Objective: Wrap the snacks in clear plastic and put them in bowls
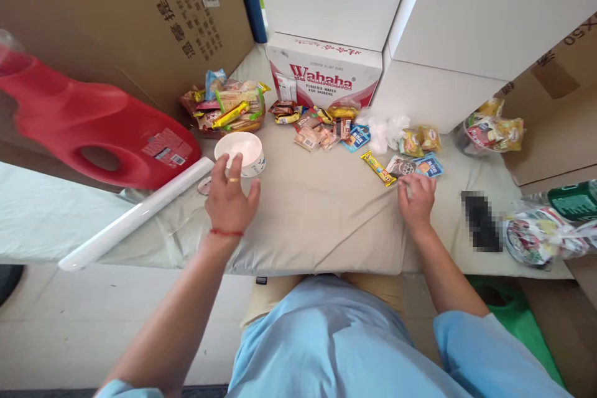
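Observation:
My left hand (232, 198) is open, fingers spread, at the near side of a white paper bowl (254, 163). The bowl stands upright and its visible inside is plain white; the fingertips overlap its near rim, and whether they touch it I cannot tell. My right hand (418, 202) is low over the cloth, its fingers curled together at the near end of a yellow snack bar (379, 169). What is between those fingertips is hidden. Just beyond them lie a brown-and-white packet (401, 166) and a blue packet (430, 165).
A snack-filled basket (233, 126) stands back left, by a red jug (116, 130) and white roll (135, 216). Several packets (313, 130) lie before the Wahaba-style "Wahaha" box (321, 78). At right are a snack tub (480, 144), a blurred dark object (482, 222) and a bagged bundle (532, 237).

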